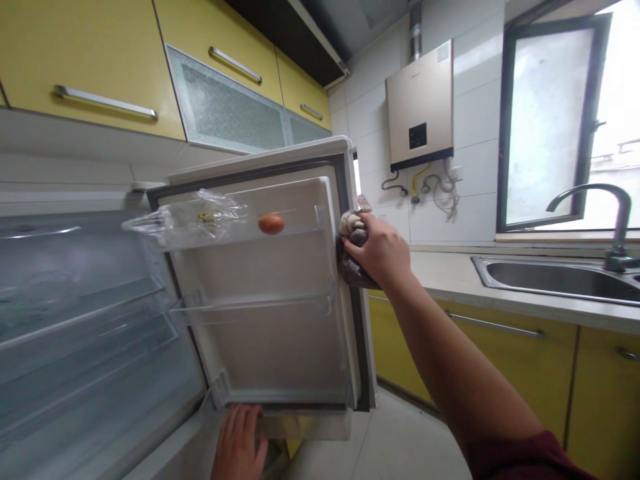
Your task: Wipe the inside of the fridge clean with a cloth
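My right hand (383, 250) is closed around a bunched grey-brown cloth (355, 270), pressing it to the outer edge of the open refrigerator door (265, 273) near the grey gasket (345, 180). At the foot of the door, my left hand (240, 443) has its fingers bent over the rim of the clear bottom bin (320, 423), the thumb to the right. In the top door shelf (300, 223) lie a reddish-brown egg (271, 223) and a crumpled clear plastic bag (205, 217) with something yellow-green in it.
Clear shelves (125, 293) show inside the refrigerator at left. Yellow wall cabinets (90, 53) hang above the door. To the right are a counter (435, 270), a steel sink (540, 277) with a faucet (620, 213), a water heater (420, 100) and an open window (550, 120).
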Action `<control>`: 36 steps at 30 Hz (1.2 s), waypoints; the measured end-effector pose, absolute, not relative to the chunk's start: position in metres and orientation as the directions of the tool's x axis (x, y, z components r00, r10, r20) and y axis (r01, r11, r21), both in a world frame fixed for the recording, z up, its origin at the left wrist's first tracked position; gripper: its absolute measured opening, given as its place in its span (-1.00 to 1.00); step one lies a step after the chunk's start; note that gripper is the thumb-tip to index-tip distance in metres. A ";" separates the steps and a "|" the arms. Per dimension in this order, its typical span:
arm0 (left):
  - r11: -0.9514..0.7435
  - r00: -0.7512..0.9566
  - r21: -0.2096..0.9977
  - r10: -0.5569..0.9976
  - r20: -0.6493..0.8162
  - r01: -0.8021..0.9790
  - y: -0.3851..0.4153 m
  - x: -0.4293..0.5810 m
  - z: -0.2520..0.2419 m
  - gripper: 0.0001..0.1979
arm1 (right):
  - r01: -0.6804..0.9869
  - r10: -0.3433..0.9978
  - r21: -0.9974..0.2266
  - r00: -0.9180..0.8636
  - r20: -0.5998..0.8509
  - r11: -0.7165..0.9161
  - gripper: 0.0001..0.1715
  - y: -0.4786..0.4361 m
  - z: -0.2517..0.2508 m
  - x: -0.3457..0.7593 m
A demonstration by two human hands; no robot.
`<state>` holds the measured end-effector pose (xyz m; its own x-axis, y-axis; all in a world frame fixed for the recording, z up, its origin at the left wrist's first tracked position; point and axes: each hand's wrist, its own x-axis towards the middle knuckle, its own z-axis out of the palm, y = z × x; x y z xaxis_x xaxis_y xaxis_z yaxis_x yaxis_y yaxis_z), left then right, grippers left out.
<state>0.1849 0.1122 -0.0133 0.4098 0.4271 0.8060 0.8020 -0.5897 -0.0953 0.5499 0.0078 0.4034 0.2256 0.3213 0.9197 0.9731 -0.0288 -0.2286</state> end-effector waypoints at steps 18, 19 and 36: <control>-0.537 0.399 -0.129 0.425 0.813 0.834 0.118 0.196 -0.025 -0.54 | 0.985 0.247 -0.155 0.170 0.954 -0.080 -0.38 0.026 0.554 0.542; -0.520 0.382 -0.111 0.450 0.807 0.847 0.114 0.199 -0.022 -0.54 | 0.987 0.247 -0.137 0.153 0.957 -0.084 -0.40 0.026 0.550 0.543; -0.535 0.335 0.046 0.590 0.735 0.843 0.100 0.211 -0.005 -0.44 | 0.965 0.568 0.197 -0.064 0.821 -0.175 -0.49 0.010 0.374 0.561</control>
